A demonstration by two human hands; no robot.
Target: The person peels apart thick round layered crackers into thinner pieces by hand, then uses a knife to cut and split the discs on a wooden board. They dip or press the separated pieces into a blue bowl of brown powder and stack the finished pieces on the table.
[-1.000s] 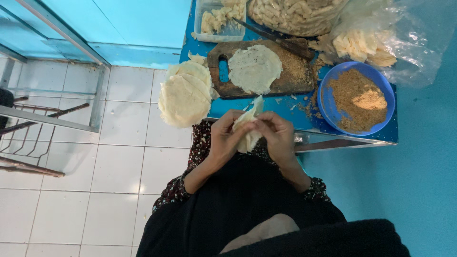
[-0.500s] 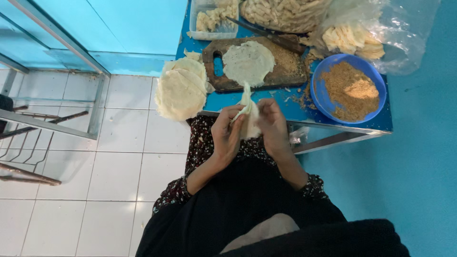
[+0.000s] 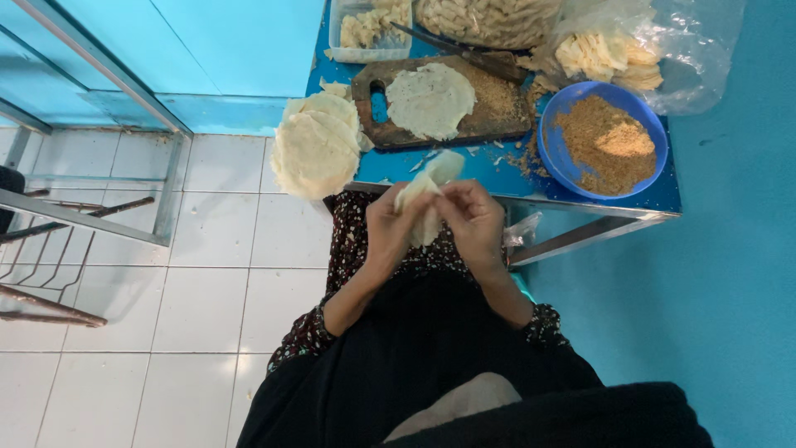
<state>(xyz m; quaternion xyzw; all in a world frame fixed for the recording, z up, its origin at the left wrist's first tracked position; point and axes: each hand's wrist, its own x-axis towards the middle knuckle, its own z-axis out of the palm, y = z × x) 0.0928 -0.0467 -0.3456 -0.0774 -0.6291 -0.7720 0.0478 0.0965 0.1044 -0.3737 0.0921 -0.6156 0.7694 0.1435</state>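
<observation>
My left hand (image 3: 391,226) and my right hand (image 3: 474,217) together hold a thin pale wrapper sheet (image 3: 427,191), folded and pinched between the fingers just in front of the blue table's near edge (image 3: 514,178). A flat round wrapper (image 3: 430,99) lies spread on a dark wooden cutting board (image 3: 489,112) beyond my hands. To the left, a stack of round wrappers (image 3: 317,145) overhangs the table's corner.
A blue bowl of brown crumbs (image 3: 604,141) sits at the right. At the back are a clear tub of pale pieces (image 3: 365,31), a knife (image 3: 464,51), a heap of rolled pieces (image 3: 489,18) and a plastic bag of them (image 3: 609,54). A metal rack (image 3: 66,216) stands on the white tiles.
The view has shifted slightly. My hands keep working the wrapper, which went from standing upright between the fingers to a folded shape held lower.
</observation>
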